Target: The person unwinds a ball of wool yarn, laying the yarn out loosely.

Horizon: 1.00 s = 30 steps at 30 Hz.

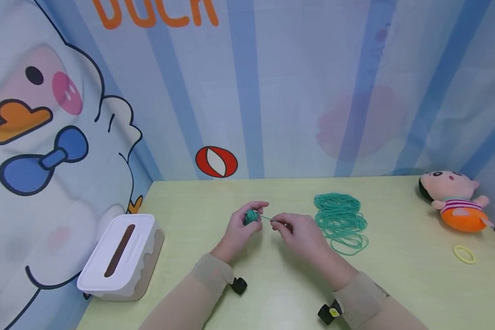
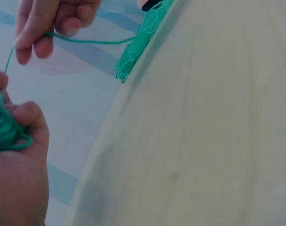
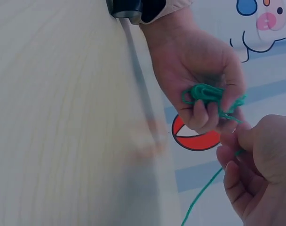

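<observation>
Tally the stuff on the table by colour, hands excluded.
Green: 2 – yarn ball held in the left hand, loose yarn pile
White: 1 – tissue box
Yellow: 1 – ring
Pink/orange: 1 – plush doll
Total: 5

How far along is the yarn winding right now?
Early stage. Done: a small green yarn ball sits gripped in the left hand. In hand: the right hand pinches the strand running between ball and pile. Left: most of the yarn, a big loose pile on the table.
</observation>
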Each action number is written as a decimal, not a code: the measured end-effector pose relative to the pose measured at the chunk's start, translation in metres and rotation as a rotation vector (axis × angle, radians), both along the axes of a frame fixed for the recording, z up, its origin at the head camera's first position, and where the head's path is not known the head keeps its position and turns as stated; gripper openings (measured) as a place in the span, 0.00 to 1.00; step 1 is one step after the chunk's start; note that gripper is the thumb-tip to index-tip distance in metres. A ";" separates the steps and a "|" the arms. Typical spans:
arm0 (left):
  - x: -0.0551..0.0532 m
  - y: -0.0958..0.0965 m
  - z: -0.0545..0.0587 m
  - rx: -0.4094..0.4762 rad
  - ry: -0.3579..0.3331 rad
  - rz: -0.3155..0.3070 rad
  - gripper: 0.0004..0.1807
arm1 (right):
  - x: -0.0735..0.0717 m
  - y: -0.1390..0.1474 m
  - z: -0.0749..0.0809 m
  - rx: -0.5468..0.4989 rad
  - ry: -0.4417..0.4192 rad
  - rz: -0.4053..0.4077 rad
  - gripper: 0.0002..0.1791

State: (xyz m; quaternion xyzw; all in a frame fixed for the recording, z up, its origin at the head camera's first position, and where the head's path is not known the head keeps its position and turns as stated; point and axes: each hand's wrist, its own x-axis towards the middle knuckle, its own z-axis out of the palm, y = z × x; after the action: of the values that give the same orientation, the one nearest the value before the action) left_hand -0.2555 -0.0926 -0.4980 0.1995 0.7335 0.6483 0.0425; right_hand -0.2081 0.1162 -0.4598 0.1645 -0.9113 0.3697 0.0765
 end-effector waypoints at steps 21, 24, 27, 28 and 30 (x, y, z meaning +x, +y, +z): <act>-0.002 0.001 -0.003 0.063 -0.062 0.224 0.20 | 0.025 0.084 0.013 -0.106 -0.021 -0.030 0.11; -0.001 0.001 -0.001 0.062 -0.050 0.264 0.16 | 0.028 0.099 0.015 -0.087 -0.018 -0.070 0.11; 0.000 0.000 0.000 0.079 -0.034 0.284 0.13 | 0.030 0.115 0.016 -0.062 -0.049 -0.107 0.12; 0.001 0.000 0.000 0.086 -0.032 0.286 0.12 | 0.031 0.120 0.016 -0.054 -0.063 -0.114 0.13; 0.000 0.000 0.000 0.101 -0.028 0.284 0.13 | 0.032 0.130 0.014 -0.035 -0.088 -0.127 0.14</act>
State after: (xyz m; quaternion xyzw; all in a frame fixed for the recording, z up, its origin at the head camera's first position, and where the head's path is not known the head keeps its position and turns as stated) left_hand -0.2552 -0.0929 -0.4983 0.0865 0.7202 0.6865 -0.0497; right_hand -0.1765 0.2466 -0.4456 0.0883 -0.9158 0.3868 0.0625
